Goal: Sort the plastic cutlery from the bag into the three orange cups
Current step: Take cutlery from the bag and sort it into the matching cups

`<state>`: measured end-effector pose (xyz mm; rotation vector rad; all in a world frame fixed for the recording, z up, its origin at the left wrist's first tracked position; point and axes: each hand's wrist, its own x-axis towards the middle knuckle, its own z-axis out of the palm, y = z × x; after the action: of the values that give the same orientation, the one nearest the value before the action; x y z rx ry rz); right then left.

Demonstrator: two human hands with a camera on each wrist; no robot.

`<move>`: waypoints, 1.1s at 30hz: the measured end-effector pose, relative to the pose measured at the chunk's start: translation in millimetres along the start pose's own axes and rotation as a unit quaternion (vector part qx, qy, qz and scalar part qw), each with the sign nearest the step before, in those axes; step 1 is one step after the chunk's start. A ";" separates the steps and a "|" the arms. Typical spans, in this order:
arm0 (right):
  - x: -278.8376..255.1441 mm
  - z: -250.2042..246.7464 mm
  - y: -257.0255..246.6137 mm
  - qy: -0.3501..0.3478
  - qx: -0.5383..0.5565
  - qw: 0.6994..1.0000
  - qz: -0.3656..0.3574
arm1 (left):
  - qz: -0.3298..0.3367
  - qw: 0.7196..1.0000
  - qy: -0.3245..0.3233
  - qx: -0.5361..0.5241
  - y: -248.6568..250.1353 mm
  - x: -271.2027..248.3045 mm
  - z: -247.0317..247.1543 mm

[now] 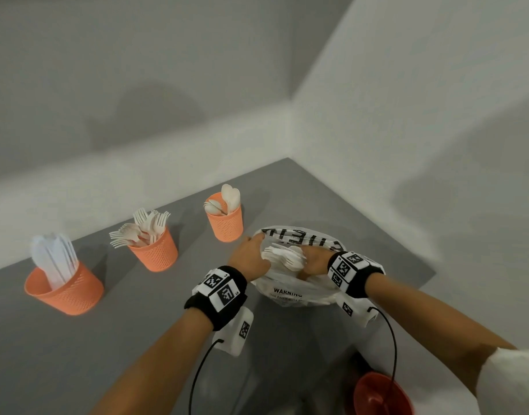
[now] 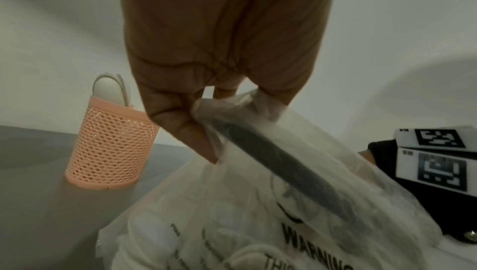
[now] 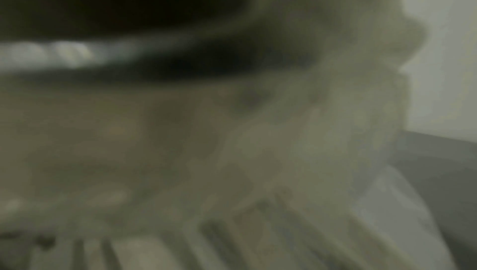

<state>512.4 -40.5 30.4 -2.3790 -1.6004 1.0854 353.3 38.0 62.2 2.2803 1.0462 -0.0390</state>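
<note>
**Both hands at the bag, three cups part filled**

On the grey table [image 1: 167, 339], going left to right, stand three orange mesh cups. The left cup [image 1: 68, 292] holds white plastic knives [image 1: 55, 260], upright and leaning; the middle cup [image 1: 155, 253] holds white forks [image 1: 143, 227], tines up and splayed toward the left; the right cup [image 1: 225, 224] holds white spoons [image 1: 224, 199], bowls up, and stands just beside the bag.

The left hand [image 1: 249, 259] pinches the rim of the white plastic bag [image 1: 290, 295] at its left edge; the left wrist view shows thumb and fingers [image 2: 178, 123] pressed together on a fold of the thin film, with the spoon cup behind on the table. The bag lies open between the two hands, printed with black letters and a "WARNING" panel on its near side.

The right hand [image 1: 315, 260] is at the bag's mouth, fingers curled round a bundle of white cutlery [image 1: 285, 256] whose ends fan out toward the left hand; fork tines show among them. The right wrist view is dark and blurred and shows nothing certain of the grip.

Both wrists carry black bands with coded tags; a red round object [image 1: 383, 393] sits at the near right edge.
</note>
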 end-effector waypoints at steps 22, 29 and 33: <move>-0.7 -10.6 10.8 0.017 0.009 1.000 0.012 | -0.035 0.985 -0.067 -0.153 6.7 -0.4 -8.4; -4.9 -12.0 10.8 0.046 0.063 0.997 -0.016 | -0.042 0.968 -0.057 -0.241 6.8 5.8 -3.8; -13.8 -16.7 5.4 0.066 0.182 0.979 -0.063 | -0.045 0.956 -0.046 -0.287 4.3 4.5 -1.4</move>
<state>523.6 -49.3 47.6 -2.0379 -1.3526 1.0651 359.1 39.6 64.4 1.6906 0.9597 0.1090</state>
